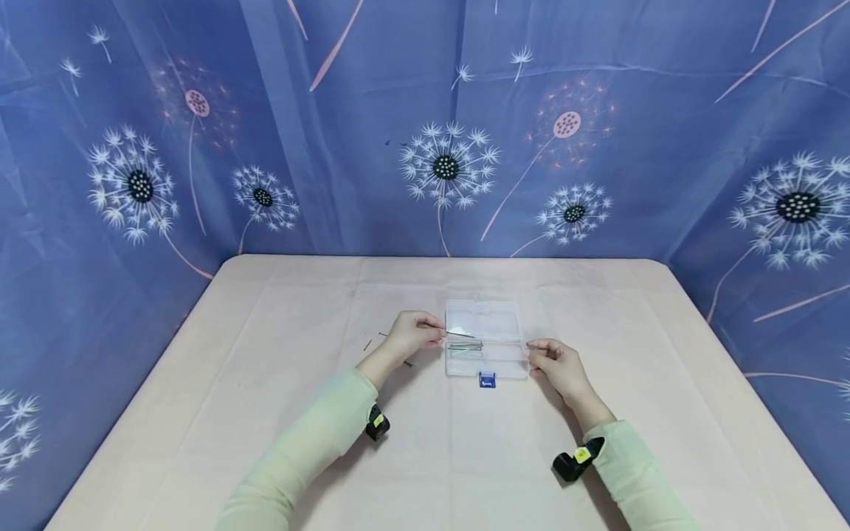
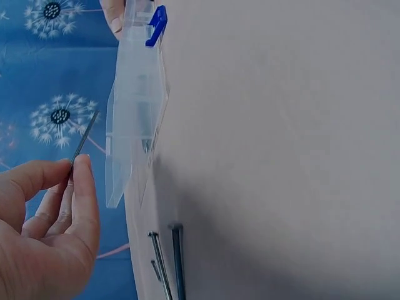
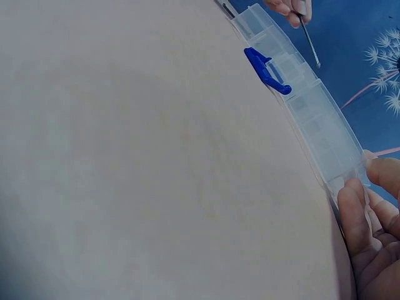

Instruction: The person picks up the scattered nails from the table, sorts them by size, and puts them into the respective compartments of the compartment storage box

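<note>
Blue curtain (image 1: 358,184) behind, pale table (image 1: 398,464) below. Open box (image 1: 506,367) on table between hands, blue latch (image 1: 488,380) on near side. Left hand (image 1: 413,335): thumb and fingertips pinch one nail (image 2: 85,137), held above box's left part. Right hand (image 1: 558,366): thumb and fingers grip box's right end. Stored nails (image 1: 465,346) in compartment nearest left hand; loose nails (image 2: 179,262) on table beside left hand.

The head view is bright, shadows (image 1: 334,474) soft — both wrist views dimmer.
</note>
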Motion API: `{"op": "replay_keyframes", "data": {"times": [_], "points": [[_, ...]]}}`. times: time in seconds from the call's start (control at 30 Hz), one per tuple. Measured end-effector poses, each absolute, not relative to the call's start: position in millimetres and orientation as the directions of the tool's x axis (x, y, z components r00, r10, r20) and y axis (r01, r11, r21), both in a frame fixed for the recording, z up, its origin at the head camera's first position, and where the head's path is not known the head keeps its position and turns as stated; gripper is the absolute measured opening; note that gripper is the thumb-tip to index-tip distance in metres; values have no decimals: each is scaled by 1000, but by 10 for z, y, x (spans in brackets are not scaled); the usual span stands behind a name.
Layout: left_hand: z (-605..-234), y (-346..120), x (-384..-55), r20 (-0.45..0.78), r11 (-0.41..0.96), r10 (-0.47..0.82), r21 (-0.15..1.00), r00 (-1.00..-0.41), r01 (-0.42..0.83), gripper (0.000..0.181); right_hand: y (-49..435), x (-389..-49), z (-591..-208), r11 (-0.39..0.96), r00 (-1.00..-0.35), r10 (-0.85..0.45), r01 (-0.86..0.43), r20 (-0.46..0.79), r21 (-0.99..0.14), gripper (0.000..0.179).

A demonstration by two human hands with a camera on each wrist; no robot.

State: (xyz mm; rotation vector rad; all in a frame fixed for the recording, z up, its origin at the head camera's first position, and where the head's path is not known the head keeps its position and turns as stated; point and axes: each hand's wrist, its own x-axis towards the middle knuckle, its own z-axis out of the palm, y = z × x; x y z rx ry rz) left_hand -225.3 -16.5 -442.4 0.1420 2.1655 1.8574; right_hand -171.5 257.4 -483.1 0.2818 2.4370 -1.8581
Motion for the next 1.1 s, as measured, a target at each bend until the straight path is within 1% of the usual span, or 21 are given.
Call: {"op": "replay_keyframes", "data": {"times": [0.53, 0.7, 1.03, 1.1], "points": [[-4429, 32, -2288, -168, 225, 332, 970, -928, -95, 14, 2596, -1718, -4841, 243, -982, 108, 180, -158, -953, 35], [-4419, 41, -2268, -153, 263, 353, 963, -923, -59, 14, 2583, -1729, -4857, 239, -982, 105, 179, -158, -955, 35], [-4410, 3, -2273, -143, 294, 337, 955, -931, -40, 16, 2581, -1714, -4822, 244, -984, 93, 171, -152, -955, 36], [-4397, 2, -2270, -119, 326, 346, 945, -931, 0, 15, 2585, -1715, -4823, 236, -984, 89, 172, -155, -956, 36]]}}
